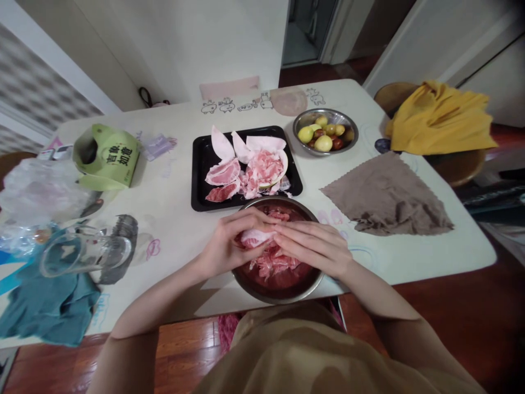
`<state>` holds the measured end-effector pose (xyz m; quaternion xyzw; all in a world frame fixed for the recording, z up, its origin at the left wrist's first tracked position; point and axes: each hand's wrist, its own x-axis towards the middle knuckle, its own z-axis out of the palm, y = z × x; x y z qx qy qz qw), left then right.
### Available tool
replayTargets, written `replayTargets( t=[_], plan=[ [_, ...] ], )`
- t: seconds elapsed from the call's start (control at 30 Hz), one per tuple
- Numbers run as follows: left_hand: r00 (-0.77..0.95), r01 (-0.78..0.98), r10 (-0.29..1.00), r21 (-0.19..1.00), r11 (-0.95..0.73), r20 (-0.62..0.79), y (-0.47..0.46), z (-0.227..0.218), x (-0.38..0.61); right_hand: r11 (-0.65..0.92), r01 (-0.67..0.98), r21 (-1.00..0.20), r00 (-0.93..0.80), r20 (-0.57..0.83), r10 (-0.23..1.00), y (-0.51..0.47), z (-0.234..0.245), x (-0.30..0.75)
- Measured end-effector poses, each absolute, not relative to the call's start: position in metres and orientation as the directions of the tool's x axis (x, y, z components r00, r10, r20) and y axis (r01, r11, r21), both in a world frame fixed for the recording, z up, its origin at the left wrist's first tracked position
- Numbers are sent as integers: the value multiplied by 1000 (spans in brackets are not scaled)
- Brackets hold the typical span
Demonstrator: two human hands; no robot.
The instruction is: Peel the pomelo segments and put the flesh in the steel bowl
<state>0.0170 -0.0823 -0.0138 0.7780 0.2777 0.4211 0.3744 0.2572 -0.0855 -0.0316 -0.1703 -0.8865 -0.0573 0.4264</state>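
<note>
Over a metal bowl point(283, 300) at the table's near edge, my left hand point(233, 235) is closed around a pomelo segment point(256, 236) with pale membrane on it. My right hand point(314, 243) reaches in from the other side, fingers together and tips pressed to the same segment. Its thumb is mostly hidden. Below both hands, loose pink-red pomelo flesh point(276, 267) lies in the bowl. Just behind stands a black tray point(200, 158) with white rind pieces point(222, 143), pomelo segments point(222, 172) and a heap of torn pinkish membrane point(262, 167).
A steel bowl of green and brown fruit point(323, 143) stands behind right, near a crumpled grey-brown cloth point(394, 191). At left are a green carton point(110, 158), a clear glass jug point(82, 251), plastic bags point(41, 191) and a teal cloth point(53, 301). A yellow cloth point(443, 120) covers a chair.
</note>
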Motion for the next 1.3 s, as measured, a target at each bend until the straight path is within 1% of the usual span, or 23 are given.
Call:
replayTargets(
  t=[0.17, 0.33, 0.53, 0.6, 0.67, 0.8, 0.9, 1.0, 1.1, 1.2, 1.3],
  plan=[
    [480, 81, 767, 849, -523, 426, -81, -16, 17, 938, 294, -185, -474, 823, 311, -80, -35, 251],
    [454, 47, 803, 889, -455, 387, -79, -20, 18, 931, 221, -291, -350, 867, 354, -74, -38, 243],
    [431, 31, 846, 931, -363, 315, -80, -20, 20, 873, 160, -460, -250, 837, 487, -71, -35, 235],
    [403, 32, 860, 935, -354, 312, -80, -19, 20, 858, 169, -485, -249, 821, 514, -71, -35, 234],
    [371, 40, 874, 935, -353, 314, -80, -20, 19, 863, 223, -454, -295, 812, 504, -70, -37, 235],
    [376, 77, 881, 938, -339, 287, -80, -20, 16, 887, 375, -271, -371, 833, 411, -70, -43, 239],
    [404, 101, 866, 927, -362, 295, -79, -19, 15, 893, 416, -170, -423, 834, 356, -74, -45, 244],
    [419, 98, 852, 917, -386, 313, -81, -14, 15, 897, 425, -120, -479, 811, 335, -80, -42, 248],
    [430, 82, 840, 912, -401, 330, -83, -9, 16, 905, 401, -140, -466, 819, 333, -83, -36, 249],
    [443, 43, 825, 911, -411, 351, -83, -8, 16, 915, 345, -209, -446, 821, 355, -81, -31, 247],
    [448, 8, 825, 921, -388, 344, -81, -10, 15, 926, 248, -284, -424, 828, 367, -76, -31, 244]
  ],
)
